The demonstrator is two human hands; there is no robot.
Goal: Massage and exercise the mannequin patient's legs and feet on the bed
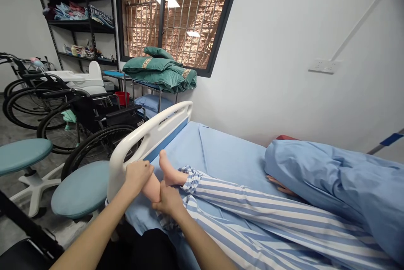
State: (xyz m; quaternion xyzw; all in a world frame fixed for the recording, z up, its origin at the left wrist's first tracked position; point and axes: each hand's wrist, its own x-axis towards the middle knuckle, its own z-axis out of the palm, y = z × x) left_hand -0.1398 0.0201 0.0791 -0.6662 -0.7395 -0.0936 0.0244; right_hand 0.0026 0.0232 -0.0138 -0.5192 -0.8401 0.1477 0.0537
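Note:
A figure in blue-and-white striped trousers [252, 223] lies on a bed with a light blue sheet [217, 148]. Its bare feet point toward the white footboard [148, 133]. My left hand [137, 176] is wrapped over the near foot [152, 189]. My right hand [168, 200] grips the same leg at the ankle, just above the trouser cuff. The other foot [168, 171] rests free on the sheet behind. A blue blanket [334, 185] covers the figure's upper body.
Two round teal stools [80, 188] stand left of the bed. Wheelchairs [91, 126] are parked behind them. A trolley holds folded green blankets [160, 72] under the barred window. Black shelving [78, 17] fills the far left corner. A white wall runs along the bed's far side.

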